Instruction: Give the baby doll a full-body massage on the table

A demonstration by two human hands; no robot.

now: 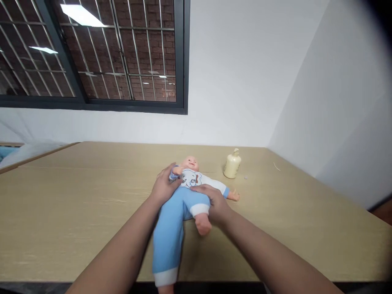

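A baby doll (pixel 176 208) in a white top with a cartoon face and light blue trousers lies on its back, head away from me. My left hand (pixel 163 187) is closed around the doll's side at the left, by its bent arm. My right hand (pixel 218 205) grips the doll's hip at the right, thumb over the waist and the other fingers mostly hidden beneath. One leg stretches toward me past the table's near edge; the other looks bent, its bare foot (pixel 203 224) raised. The doll's other arm (pixel 233 196) reaches out to the right.
A cream pump bottle (pixel 232 165) stands behind the doll on the right, with a tiny pale bit (pixel 246 177) beside it. The wooden table (pixel 92 196) meets a white wall (pixel 239 81) at the back. A barred window (pixel 131 53) is at upper left.
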